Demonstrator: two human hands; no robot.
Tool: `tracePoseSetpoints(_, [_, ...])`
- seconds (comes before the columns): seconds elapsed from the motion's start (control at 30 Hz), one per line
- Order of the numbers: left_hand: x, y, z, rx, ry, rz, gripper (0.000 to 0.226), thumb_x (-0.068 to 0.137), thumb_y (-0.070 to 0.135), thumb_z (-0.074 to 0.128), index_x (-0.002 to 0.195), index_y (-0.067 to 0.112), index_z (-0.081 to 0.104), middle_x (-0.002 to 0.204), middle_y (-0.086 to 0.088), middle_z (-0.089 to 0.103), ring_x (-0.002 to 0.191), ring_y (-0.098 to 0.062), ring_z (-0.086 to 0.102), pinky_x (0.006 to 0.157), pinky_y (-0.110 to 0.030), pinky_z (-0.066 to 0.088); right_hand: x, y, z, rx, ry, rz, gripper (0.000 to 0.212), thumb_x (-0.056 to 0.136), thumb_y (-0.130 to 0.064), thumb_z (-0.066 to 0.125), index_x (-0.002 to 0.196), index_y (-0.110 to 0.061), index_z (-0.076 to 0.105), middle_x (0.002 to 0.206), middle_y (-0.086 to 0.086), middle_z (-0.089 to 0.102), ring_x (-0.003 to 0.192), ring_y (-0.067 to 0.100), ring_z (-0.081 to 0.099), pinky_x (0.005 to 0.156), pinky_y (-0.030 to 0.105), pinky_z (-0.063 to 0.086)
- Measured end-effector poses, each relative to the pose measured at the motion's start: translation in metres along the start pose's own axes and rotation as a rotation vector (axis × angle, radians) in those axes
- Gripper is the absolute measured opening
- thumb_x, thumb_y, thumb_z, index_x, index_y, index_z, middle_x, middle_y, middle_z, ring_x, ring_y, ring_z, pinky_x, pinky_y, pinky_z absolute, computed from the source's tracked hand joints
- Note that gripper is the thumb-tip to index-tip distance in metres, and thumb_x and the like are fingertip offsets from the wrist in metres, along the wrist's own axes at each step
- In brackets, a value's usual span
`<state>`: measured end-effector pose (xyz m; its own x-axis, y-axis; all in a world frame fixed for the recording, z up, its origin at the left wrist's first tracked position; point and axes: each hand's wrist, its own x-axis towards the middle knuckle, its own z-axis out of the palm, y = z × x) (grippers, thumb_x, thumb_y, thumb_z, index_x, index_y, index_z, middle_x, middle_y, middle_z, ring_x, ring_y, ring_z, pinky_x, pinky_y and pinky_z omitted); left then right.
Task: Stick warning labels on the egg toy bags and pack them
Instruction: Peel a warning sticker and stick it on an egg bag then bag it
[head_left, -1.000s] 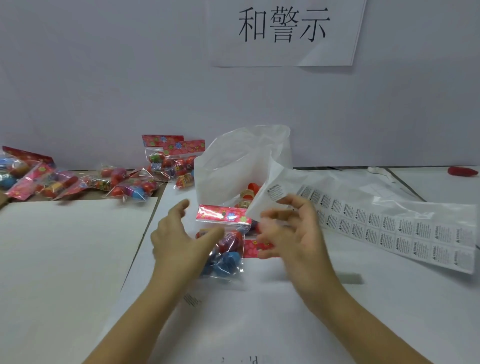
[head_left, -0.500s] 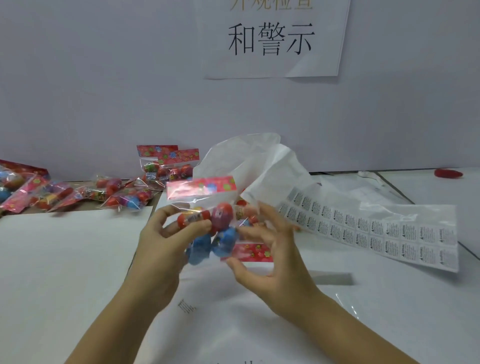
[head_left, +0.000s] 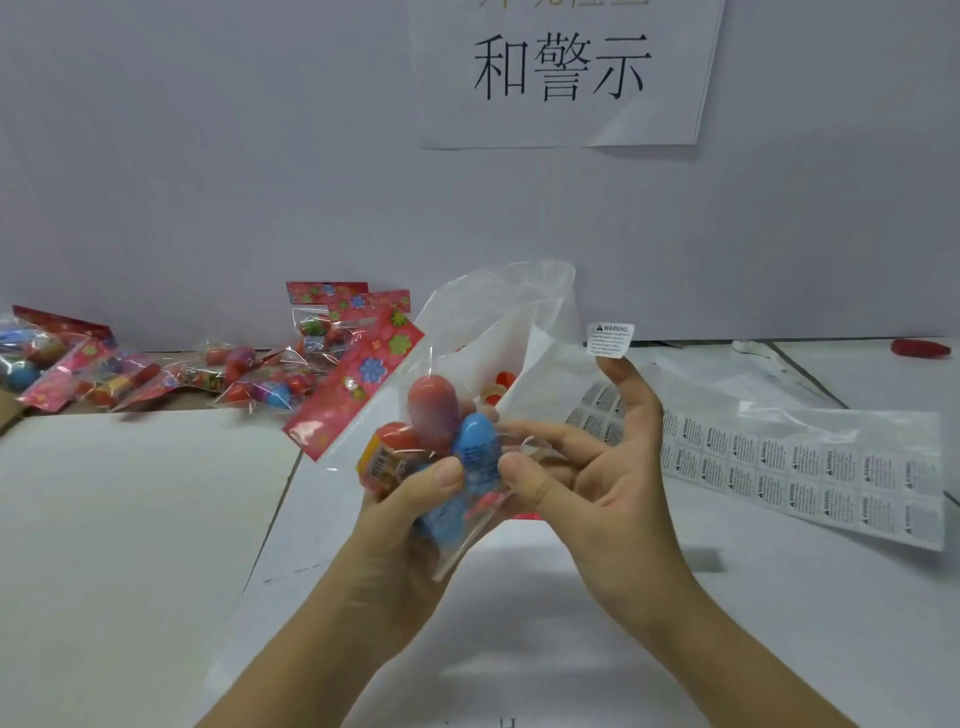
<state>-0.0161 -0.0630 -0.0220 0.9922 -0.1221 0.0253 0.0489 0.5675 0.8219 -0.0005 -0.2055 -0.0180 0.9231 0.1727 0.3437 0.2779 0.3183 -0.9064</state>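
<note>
A clear egg toy bag with red and blue eggs and a red flowered header card is held up above the table, tilted to the left. My left hand grips it from below. My right hand pinches its right edge with thumb and fingers. A white warning label sticks to the raised tip of a right-hand finger. The sheet of warning labels lies on the table to the right. A large translucent packing bag stands open behind the held bag, with red toys inside.
Several more egg toy bags lie along the back left by the wall. A white board covers the left of the table. A red object lies at the far right. A paper sign hangs on the wall.
Both hands lifted the egg toy bag off the table and tilted its header card to the left. The label on my right fingertip now stands clear above the bag.
</note>
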Motion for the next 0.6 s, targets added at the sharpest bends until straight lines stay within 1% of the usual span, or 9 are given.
tracePoseSetpoints(0.1, [0.000, -0.006, 0.005, 0.005, 0.085, 0.064, 0.060, 0.041, 0.028, 0.097, 0.098, 0.022, 0.079, 0.105, -0.012, 0.074, 0.095, -0.026, 0.073, 0.070, -0.031, 0.059, 0.000, 0.001, 0.001, -0.029, 0.018, 0.007, 0.075, 0.072, -0.017, 0.070, 0.123, -0.054, 0.031, 0.104, -0.001, 0.074, 0.086, 0.018, 0.073, 0.070, 0.027, 0.058])
tracePoseSetpoints(0.17, [0.002, -0.008, 0.005, -0.003, 0.195, 0.089, 0.047, 0.048, 0.010, 0.090, 0.092, 0.022, 0.079, 0.103, -0.011, 0.075, 0.093, -0.026, 0.074, 0.067, -0.029, 0.060, 0.000, 0.001, 0.000, -0.070, 0.097, -0.034, 0.071, 0.074, -0.019, 0.080, 0.119, -0.055, 0.038, 0.106, -0.002, 0.071, 0.084, 0.016, 0.071, 0.070, 0.026, 0.057])
tracePoseSetpoints(0.2, [0.004, -0.008, 0.003, -0.023, 0.249, 0.097, 0.045, 0.048, 0.009, 0.088, 0.090, 0.022, 0.080, 0.104, -0.010, 0.075, 0.094, -0.026, 0.073, 0.068, -0.029, 0.060, 0.001, 0.000, -0.001, -0.099, 0.132, -0.068, 0.066, 0.072, -0.022, 0.083, 0.115, -0.056, 0.044, 0.104, -0.002, 0.070, 0.082, 0.014, 0.069, 0.070, 0.024, 0.055])
tracePoseSetpoints(0.27, [0.007, -0.006, 0.000, -0.035, 0.322, 0.141, 0.039, 0.048, 0.019, 0.082, 0.086, 0.025, 0.080, 0.105, -0.008, 0.075, 0.097, -0.025, 0.073, 0.071, -0.029, 0.061, 0.003, -0.007, -0.005, -0.077, 0.123, -0.071, 0.043, 0.067, -0.030, 0.074, 0.103, -0.048, 0.059, 0.090, 0.000, 0.070, 0.072, 0.011, 0.065, 0.065, 0.020, 0.052])
tracePoseSetpoints(0.33, [0.008, -0.004, -0.002, -0.015, 0.336, 0.192, 0.034, 0.049, 0.021, 0.079, 0.082, 0.031, 0.079, 0.104, -0.006, 0.076, 0.096, -0.023, 0.073, 0.069, -0.027, 0.060, 0.006, -0.013, -0.007, 0.012, -0.011, 0.072, 0.023, 0.063, -0.035, 0.068, 0.086, -0.036, 0.070, 0.075, 0.004, 0.068, 0.060, 0.014, 0.062, 0.057, 0.022, 0.050])
tracePoseSetpoints(0.4, [0.008, -0.004, -0.002, -0.005, 0.344, 0.207, 0.034, 0.049, 0.021, 0.079, 0.083, 0.027, 0.079, 0.101, -0.007, 0.076, 0.093, -0.022, 0.074, 0.066, -0.025, 0.059, 0.006, -0.014, -0.005, 0.057, -0.133, 0.221, 0.018, 0.062, -0.035, 0.070, 0.078, -0.028, 0.073, 0.069, 0.007, 0.067, 0.058, 0.019, 0.062, 0.055, 0.027, 0.051])
tracePoseSetpoints(0.5, [0.007, -0.008, -0.001, -0.018, 0.307, 0.223, 0.038, 0.050, 0.019, 0.077, 0.088, 0.021, 0.078, 0.099, -0.010, 0.076, 0.088, -0.021, 0.074, 0.064, -0.025, 0.058, 0.005, -0.007, -0.002, 0.078, -0.116, 0.340, 0.009, 0.068, -0.023, 0.073, 0.076, -0.019, 0.073, 0.072, 0.013, 0.070, 0.062, 0.025, 0.068, 0.057, 0.030, 0.055])
tracePoseSetpoints(0.57, [0.006, -0.011, 0.001, -0.035, 0.287, 0.233, 0.040, 0.048, 0.018, 0.076, 0.089, 0.021, 0.077, 0.097, -0.007, 0.077, 0.087, -0.020, 0.075, 0.063, -0.024, 0.058, 0.004, -0.005, -0.002, 0.094, -0.073, 0.379, 0.005, 0.072, -0.022, 0.071, 0.074, -0.019, 0.075, 0.077, 0.014, 0.072, 0.064, 0.026, 0.070, 0.058, 0.030, 0.056])
tracePoseSetpoints(0.6, [0.006, -0.013, 0.000, -0.039, 0.260, 0.243, 0.045, 0.048, 0.017, 0.076, 0.093, 0.020, 0.074, 0.096, -0.007, 0.077, 0.087, -0.020, 0.075, 0.064, -0.024, 0.058, 0.004, -0.005, -0.002, 0.098, -0.060, 0.390, 0.003, 0.073, -0.023, 0.074, 0.073, -0.020, 0.076, 0.077, 0.014, 0.072, 0.064, 0.026, 0.071, 0.057, 0.030, 0.056])
